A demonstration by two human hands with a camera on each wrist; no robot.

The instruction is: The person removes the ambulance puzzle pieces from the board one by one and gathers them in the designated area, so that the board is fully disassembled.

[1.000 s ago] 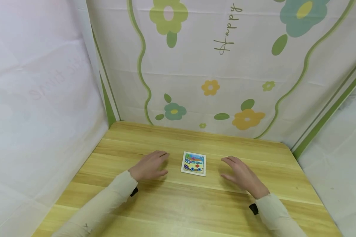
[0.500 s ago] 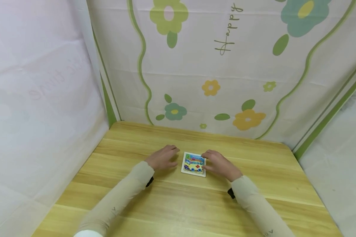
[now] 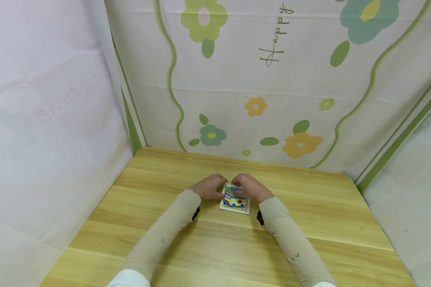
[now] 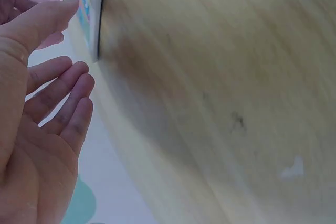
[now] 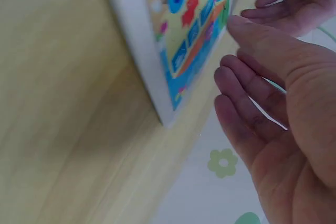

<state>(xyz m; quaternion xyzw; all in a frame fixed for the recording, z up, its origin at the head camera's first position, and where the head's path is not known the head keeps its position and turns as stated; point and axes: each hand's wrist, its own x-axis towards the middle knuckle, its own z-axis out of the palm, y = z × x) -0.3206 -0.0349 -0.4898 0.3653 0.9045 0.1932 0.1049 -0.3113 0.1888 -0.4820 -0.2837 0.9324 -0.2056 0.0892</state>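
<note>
1 van picture [image 3: 235, 204] is laid flat on the surface [image 3: 215, 247] — close by, the left hand [image 3: 210, 187] and right hand [image 3: 252, 187] are held, fingers [image 4: 79, 123] loose and free.

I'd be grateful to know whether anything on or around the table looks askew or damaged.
The "Happy" lettering on the floral backdrop behind the table runs sideways instead of level, which looks odd. The ambulance picture lies flat with no visible damage, though the right hand partly covers it.
</note>
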